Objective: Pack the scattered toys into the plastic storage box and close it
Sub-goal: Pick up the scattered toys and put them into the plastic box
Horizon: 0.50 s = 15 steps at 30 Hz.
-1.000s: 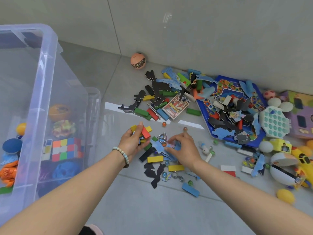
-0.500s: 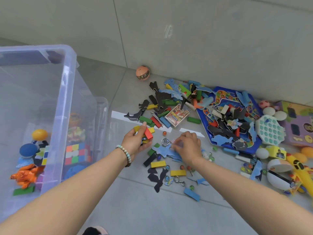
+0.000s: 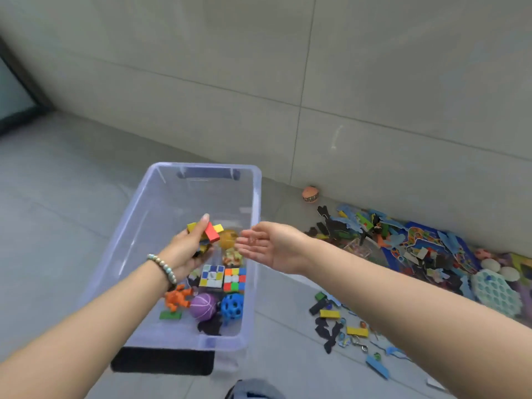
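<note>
Our left hand [image 3: 187, 250] is over the open plastic storage box [image 3: 257, 203]. Its fingers curl round a bunch of small blocks [image 3: 211, 232], red and yellow ones, with the thumb pressed on top. The red block sticks out on a slant. Our right hand [image 3: 266, 246] is just beside it, over the box's right rim. Its palm is up, its fingers are loose, and it holds nothing.

The box sits on the floor [image 3: 57, 226] right in front of us, with its long side running away from us. Down in it lie two colour cubes [image 3: 212, 276], a purple ball [image 3: 203, 306], a blue ball with holes [image 3: 231, 305] and an orange figure [image 3: 176, 298]. The bottom of the box is straight under the blocks. So we think the left hand only has to let go and they will drop in.

Most toys are not packed yet. The big pile [image 3: 408, 249] lies to our right by the wall [image 3: 403, 110], and some loose pieces [image 3: 329, 313] lie closer. The right hand is nearer to them, so it should reach next. We cannot see a lid.
</note>
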### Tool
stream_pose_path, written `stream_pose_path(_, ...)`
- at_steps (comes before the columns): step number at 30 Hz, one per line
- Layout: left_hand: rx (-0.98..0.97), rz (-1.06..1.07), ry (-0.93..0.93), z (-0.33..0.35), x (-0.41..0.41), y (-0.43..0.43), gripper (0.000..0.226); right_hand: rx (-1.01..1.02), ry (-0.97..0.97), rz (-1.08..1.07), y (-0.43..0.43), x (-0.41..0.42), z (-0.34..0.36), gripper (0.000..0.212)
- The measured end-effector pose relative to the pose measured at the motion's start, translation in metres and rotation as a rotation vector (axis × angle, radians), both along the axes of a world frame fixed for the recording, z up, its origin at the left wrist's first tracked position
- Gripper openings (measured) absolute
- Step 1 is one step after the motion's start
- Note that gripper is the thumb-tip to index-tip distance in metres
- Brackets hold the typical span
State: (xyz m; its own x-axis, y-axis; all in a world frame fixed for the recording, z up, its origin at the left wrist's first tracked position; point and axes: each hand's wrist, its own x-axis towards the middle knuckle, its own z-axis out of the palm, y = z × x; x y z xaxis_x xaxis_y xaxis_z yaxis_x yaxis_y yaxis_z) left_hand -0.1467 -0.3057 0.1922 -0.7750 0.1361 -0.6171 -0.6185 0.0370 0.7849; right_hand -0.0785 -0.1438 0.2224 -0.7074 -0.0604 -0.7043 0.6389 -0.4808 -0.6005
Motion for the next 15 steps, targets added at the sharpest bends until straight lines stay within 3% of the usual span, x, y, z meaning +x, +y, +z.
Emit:
stream_pose_path(3, 0.050, -0.019, -0.161, -0.006, 0.002, -0.052, 0.034, 0.049, -0.070, 0.055, -0.055, -0.019, -0.004, 0.049)
stream_pose_path(5, 0.066, -0.022, -0.205, -0.005, 0.003, -0.070, 0.043, 0.090, -0.081, 0.069, -0.071, -0.019, -0.006, 0.049)
stream_pose_path(11, 0.012, -0.096, -0.062, 0.040, 0.009, -0.077, 0.046, 0.326, -0.044, 0.096, -0.023, 0.018, 0.018, 0.024)
stream_pose_path(15, 0.009, -0.216, 0.009, 0.065, 0.020, -0.035, 0.037, 0.427, -0.044, 0.034, 0.047, 0.059, 0.038, 0.031)
